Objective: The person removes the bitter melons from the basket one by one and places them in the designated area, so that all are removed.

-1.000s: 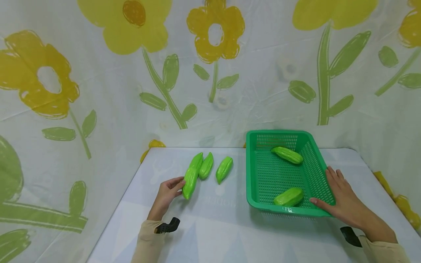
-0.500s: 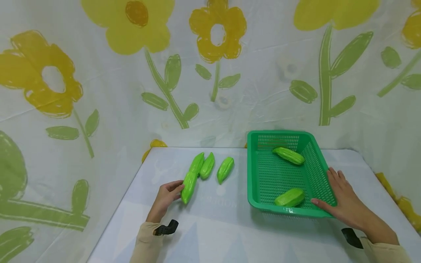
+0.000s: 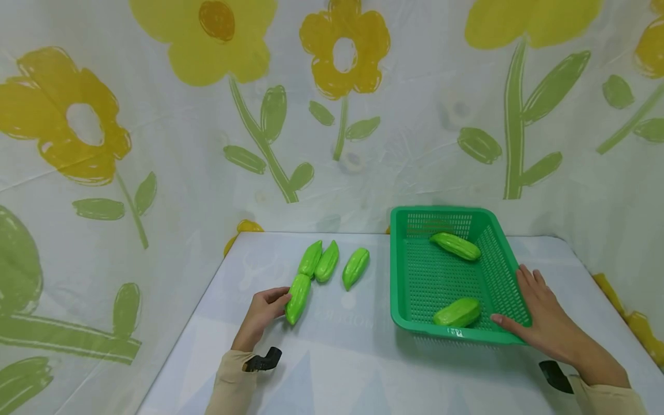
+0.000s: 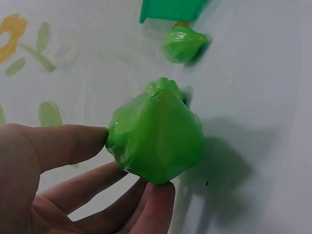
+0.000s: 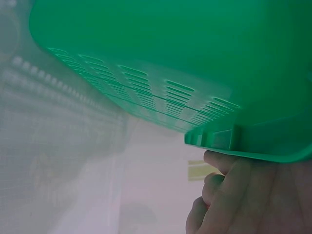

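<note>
My left hand [image 3: 264, 314] pinches a glossy green ribbed gourd [image 3: 298, 298], its pointed end facing the camera in the left wrist view, with thumb and fingertips at its side. Beyond its far end lies a second gourd [image 3: 310, 257], almost in line with it. A third gourd [image 3: 327, 262] lies against that one, and another gourd [image 3: 355, 268] sits a little to the right. My right hand [image 3: 550, 323] holds the green plastic basket [image 3: 395, 271] at its near right corner, thumb over the rim and fingers along the outside.
Inside the basket are two more gourds, one gourd [image 3: 456, 246] near the back and one gourd [image 3: 457, 312] near the front. A pale printed cloth covers the table [image 3: 342, 369]. Behind it hangs a flower-patterned curtain [image 3: 415, 115].
The gourd in my left hand has moved slightly toward me and to the left, uncovering more of the one behind it. My right hand and the basket stay in place.
</note>
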`<control>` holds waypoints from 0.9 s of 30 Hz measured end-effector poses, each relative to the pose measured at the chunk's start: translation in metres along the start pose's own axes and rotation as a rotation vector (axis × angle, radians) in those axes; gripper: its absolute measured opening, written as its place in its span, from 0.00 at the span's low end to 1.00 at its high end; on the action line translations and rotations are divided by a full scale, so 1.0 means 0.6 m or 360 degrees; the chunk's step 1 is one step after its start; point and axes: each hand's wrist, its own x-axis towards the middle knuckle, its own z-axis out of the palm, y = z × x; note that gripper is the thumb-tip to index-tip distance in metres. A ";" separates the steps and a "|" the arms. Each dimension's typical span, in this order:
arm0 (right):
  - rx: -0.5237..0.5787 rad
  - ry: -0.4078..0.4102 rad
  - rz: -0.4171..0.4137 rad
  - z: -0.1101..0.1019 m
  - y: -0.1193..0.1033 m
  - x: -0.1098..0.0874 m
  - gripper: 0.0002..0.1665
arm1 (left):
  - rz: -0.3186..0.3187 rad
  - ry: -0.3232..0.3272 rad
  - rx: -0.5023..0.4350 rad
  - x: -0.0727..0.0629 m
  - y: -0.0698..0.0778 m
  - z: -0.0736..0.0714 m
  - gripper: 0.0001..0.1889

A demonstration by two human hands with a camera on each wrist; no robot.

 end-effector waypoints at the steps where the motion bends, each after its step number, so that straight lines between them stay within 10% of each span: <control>1: 0.0001 0.0000 -0.0002 0.000 0.000 0.000 0.66 | -0.0007 0.0001 0.0000 0.001 0.001 0.000 0.21; 27: -0.0011 0.0034 -0.0003 0.003 0.003 0.001 0.67 | 0.0024 0.0190 0.0238 0.001 0.028 -0.006 0.21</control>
